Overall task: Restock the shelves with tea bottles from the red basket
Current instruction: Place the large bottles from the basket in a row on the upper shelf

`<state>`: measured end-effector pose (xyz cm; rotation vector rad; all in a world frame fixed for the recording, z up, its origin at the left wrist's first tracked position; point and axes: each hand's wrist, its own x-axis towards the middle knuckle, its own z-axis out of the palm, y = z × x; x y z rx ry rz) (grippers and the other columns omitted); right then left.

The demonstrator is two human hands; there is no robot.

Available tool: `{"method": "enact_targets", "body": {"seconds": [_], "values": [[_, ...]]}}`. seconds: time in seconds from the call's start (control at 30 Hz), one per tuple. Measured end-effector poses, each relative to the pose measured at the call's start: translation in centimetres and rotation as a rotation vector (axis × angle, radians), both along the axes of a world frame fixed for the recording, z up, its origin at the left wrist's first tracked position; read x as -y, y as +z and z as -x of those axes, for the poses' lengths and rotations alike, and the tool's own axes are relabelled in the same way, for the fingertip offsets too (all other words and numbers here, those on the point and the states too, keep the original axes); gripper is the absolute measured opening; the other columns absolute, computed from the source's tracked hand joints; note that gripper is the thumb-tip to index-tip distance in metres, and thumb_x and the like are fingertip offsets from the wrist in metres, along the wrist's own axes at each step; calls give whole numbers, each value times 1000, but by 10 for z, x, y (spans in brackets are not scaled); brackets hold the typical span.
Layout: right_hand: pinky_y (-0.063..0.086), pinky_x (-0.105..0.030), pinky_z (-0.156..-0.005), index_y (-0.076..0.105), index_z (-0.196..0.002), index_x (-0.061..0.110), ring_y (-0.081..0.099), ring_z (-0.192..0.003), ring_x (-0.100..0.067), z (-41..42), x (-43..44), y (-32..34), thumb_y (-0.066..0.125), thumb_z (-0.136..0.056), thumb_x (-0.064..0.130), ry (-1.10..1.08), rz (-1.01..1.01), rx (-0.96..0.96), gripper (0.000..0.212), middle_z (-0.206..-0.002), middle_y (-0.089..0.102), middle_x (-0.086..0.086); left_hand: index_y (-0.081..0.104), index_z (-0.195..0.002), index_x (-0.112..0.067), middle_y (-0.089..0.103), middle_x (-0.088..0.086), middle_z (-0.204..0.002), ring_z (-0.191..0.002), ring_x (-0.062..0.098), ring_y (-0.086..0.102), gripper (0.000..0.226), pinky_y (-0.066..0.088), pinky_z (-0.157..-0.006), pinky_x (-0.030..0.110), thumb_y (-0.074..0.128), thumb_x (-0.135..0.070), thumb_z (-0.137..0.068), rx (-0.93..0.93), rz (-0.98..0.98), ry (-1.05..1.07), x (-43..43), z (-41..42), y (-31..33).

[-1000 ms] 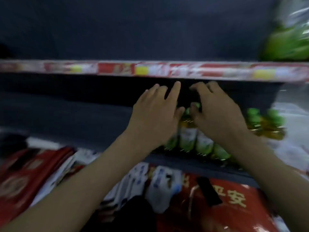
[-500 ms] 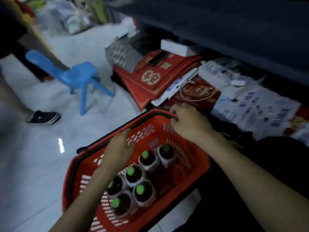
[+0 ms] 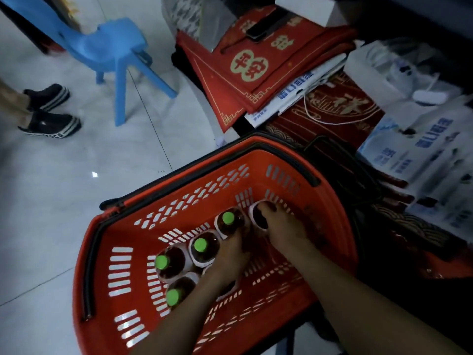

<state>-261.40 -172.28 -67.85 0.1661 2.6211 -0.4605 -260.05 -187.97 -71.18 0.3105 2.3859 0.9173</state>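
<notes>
The red basket (image 3: 133,234) stands on the pale tiled floor with its black handles folded down. Several tea bottles stand upright in it, dark with white labels and green caps, such as one (image 3: 228,218) near the far side and another (image 3: 162,262) on the left. My left hand (image 3: 227,260) is down in the basket, curled over the top of a bottle whose cap it hides. My right hand (image 3: 279,226) grips the top of the rightmost bottle (image 3: 257,219), its fingers covering the cap.
A blue plastic stool (image 3: 115,47) stands on the floor at upper left, with another person's feet in black shoes (image 3: 48,108) beside it. Red printed mats (image 3: 256,60) with a dark phone (image 3: 266,26) on top, and white-and-blue boxes (image 3: 422,149), lie past the basket.
My view swung from the shelf down to the basket. Both hands left the shelved bottles, passed the basket rim and went down onto bottles inside.
</notes>
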Motion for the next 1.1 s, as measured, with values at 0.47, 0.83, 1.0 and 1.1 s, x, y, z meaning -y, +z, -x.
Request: {"method": "enact_targets", "body": {"seconds": [0.47, 0.83, 1.0, 1.1], "values": [[52, -32, -71, 62, -108, 22, 66, -87, -21, -19, -19, 41, 66, -85, 35, 103, 277, -115, 27, -94, 71, -1, 32, -145, -17, 51, -8, -131, -124, 10, 51, 93, 42, -93, 13, 81, -40, -70, 150, -189, 57, -18, -4, -9], [50, -17, -75, 54, -130, 40, 62, -84, -2, -37, -51, 148, 75, -82, 25, -273, 698, -398, 54, -91, 60, 11, 47, -132, -29, 64, -8, -126, -118, 10, 60, 90, 52, -96, 32, 85, 0, -55, 86, -576, 30, -19, 10, 79], [39, -32, -104, 30, -145, 47, 43, -124, -6, -61, -77, 177, 81, -80, 23, -264, 755, -223, 87, -130, 44, 17, 56, -127, -15, 70, 1, -119, -113, 21, 65, 76, 53, -92, 38, 87, 3, -60, 110, -685, -19, -32, 25, 143], [40, -38, -110, 22, -148, 51, 45, -133, -8, -76, -84, 193, 86, -74, 25, -244, 866, -228, 101, -140, 47, 15, 58, -124, -19, 71, 4, -117, -109, 27, 67, 74, 57, -83, 41, 88, -18, -56, 125, -756, -46, -38, 26, 189]]}}
